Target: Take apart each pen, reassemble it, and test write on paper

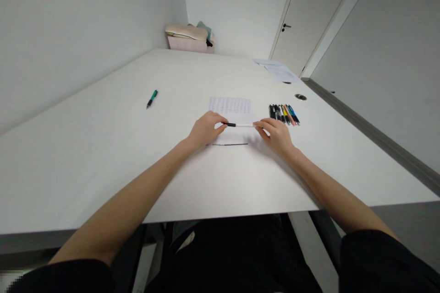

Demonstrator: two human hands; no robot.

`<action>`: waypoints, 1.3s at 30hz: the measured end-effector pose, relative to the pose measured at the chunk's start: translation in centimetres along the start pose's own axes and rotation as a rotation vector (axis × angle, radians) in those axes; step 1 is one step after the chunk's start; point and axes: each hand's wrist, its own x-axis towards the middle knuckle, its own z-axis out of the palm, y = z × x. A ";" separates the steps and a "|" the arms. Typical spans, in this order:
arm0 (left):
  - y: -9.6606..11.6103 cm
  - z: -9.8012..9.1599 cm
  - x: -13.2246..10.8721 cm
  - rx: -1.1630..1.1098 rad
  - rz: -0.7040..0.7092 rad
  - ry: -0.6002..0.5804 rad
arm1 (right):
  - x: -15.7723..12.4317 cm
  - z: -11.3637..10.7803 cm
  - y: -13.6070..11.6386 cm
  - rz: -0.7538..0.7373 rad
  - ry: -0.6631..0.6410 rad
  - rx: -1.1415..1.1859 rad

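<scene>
Pen (243,125), ends pinched by left hand (206,129) and right hand (277,133), well inside near edge of table (220,183).

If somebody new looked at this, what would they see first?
Probably the black-and-white pen held between the left hand and the right hand, above the paper. Next might come the row of colorful pens just beyond the right hand, or the green pen lying alone on the left of the white table.

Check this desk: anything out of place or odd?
Two mild oddities. The green pen lies alone at left, away from the row of pens at right. A thin dark rod, perhaps a refill, lies loose on the near side of the held black-and-white pen. No spill is visible.
</scene>
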 end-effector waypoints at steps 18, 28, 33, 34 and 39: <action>0.6 0.7 -0.2 -0.127 0.040 0.010 | 0.1 0.2 -0.7 -0.058 -0.052 0.024; 1.0 1.3 -0.4 -0.147 0.067 0.005 | 0.2 0.6 -1.4 -0.106 -0.034 0.013; 0.9 1.6 -0.4 -0.164 0.066 0.005 | 0.2 0.7 -1.4 -0.135 0.004 0.014; 0.9 1.6 -0.4 -0.167 0.063 -0.002 | 0.2 0.8 -1.4 -0.137 0.004 0.015; 0.5 0.7 -0.1 -0.218 -0.035 -0.073 | 0.1 0.8 -0.6 -0.133 0.020 0.017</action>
